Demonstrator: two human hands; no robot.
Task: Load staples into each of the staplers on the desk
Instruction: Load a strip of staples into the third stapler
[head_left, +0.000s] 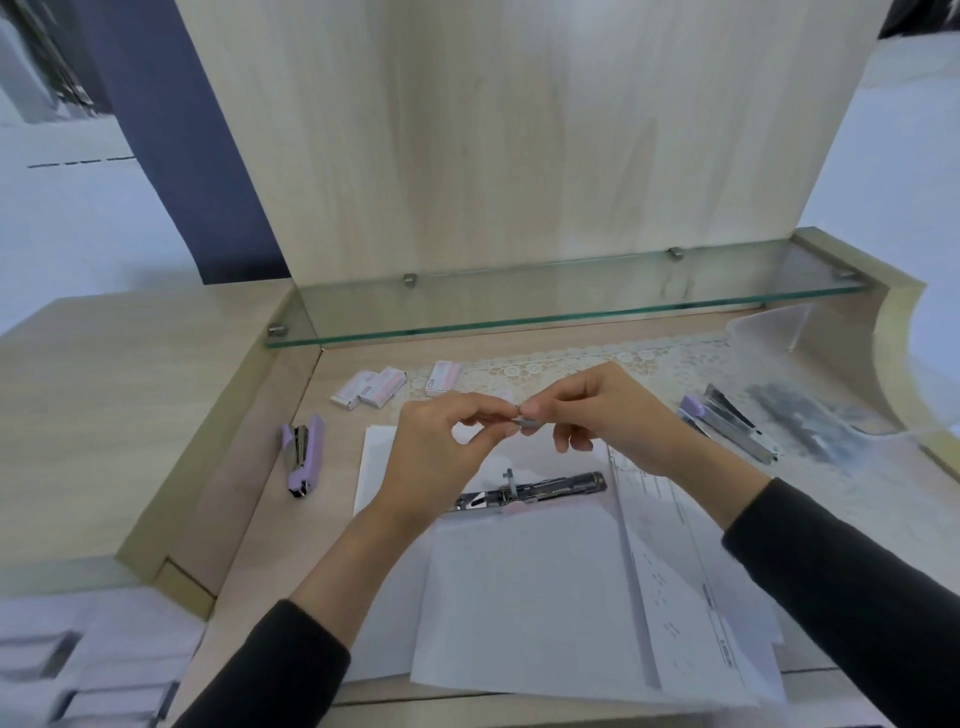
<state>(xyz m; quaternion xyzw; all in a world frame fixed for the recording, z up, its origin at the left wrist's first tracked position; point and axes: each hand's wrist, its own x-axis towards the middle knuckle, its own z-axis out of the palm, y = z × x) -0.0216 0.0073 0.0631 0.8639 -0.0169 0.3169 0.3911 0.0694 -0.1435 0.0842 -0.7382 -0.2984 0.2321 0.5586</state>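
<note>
Staple strip (525, 419), open stapler (545, 486) on papers (519, 597), boxes (372, 388)

Three staplers: a purple stapler (301, 454) left of the left hand (441, 441), an open stapler (540, 491) beneath both hands, and a third stapler (727, 431) right of the right hand (613, 415). Three staple boxes (384, 388) lie beyond the left hand. One staple strip (525, 418) sits between the fingertips.

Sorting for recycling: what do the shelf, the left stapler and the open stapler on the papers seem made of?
Shelf: clear glass, judging by its see-through pane and greenish edge. Left stapler: matte lilac shell, probably plastic. Open stapler: bare metal, glossy, with bright reflections.
</note>
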